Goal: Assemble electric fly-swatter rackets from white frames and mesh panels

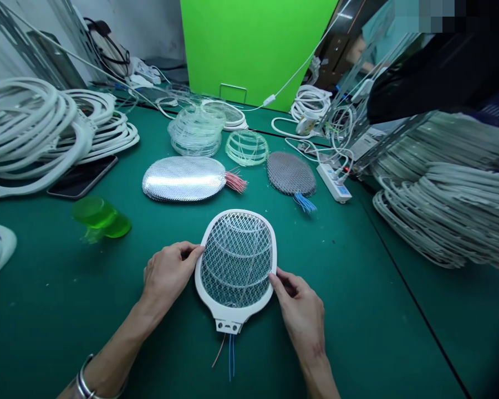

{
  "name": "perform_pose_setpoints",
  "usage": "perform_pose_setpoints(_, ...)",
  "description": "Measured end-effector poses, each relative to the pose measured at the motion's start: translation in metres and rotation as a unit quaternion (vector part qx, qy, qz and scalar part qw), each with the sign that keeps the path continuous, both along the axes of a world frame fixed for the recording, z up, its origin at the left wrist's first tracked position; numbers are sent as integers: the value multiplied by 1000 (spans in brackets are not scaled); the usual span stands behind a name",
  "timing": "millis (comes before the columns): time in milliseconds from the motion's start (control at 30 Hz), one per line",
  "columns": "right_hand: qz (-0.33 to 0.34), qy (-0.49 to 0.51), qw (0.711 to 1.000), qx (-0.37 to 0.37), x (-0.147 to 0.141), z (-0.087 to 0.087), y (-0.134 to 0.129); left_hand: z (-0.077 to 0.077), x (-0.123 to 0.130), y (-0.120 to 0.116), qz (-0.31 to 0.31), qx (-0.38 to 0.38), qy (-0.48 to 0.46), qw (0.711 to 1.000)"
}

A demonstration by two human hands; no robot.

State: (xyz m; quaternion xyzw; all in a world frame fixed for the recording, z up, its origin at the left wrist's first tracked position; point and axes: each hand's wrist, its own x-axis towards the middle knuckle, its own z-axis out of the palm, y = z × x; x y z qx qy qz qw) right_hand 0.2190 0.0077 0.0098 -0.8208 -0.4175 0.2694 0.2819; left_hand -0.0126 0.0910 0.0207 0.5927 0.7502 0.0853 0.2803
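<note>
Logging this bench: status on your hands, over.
Left hand and right hand grip the white racket head. Red and blue wires trail from its base. Silver mesh panel lies beyond.

the green-matted table (pixel 357 321) carries a white mesh racket head (pixel 236 259) at its near middle. farther off, a silver mesh panel (pixel 182 178) with pink wires (pixel 235 182) lies just left of a grey mesh panel (pixel 291 174) with blue wires (pixel 304 203). stacked clear plastic rings (pixel 196 130) sit beyond them. to the left are piled white plastic frames (pixel 29 133), a phone (pixel 82 176) and a green translucent lump (pixel 101 217); to the right, a power strip (pixel 333 182) and piled grey-white frames (pixel 444 210).
</note>
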Motion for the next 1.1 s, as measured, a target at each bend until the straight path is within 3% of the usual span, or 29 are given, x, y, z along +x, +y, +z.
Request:
perform_pose_setpoints(433,-28,-30,999,-35,-3,3,1,5,11,-7,-22,7,105,994)
perform_pose_setpoints(700,-44,7,997,-62,-1,1,0,5,5,1,9,-31,19,999)
perform_pose_setpoints(833,-52,0,997,-64,3,1,-3,3,7,-10,8,-23,18,1000)
perform_pose_setpoints(1000,-23,-83,994,-61,4,3,-8,2,8,-23,8,-35,4,999)
perform_pose_setpoints(1100,-21,-55,996,-67,4,3,-11,4,9,-25,8,-26,8,1000)
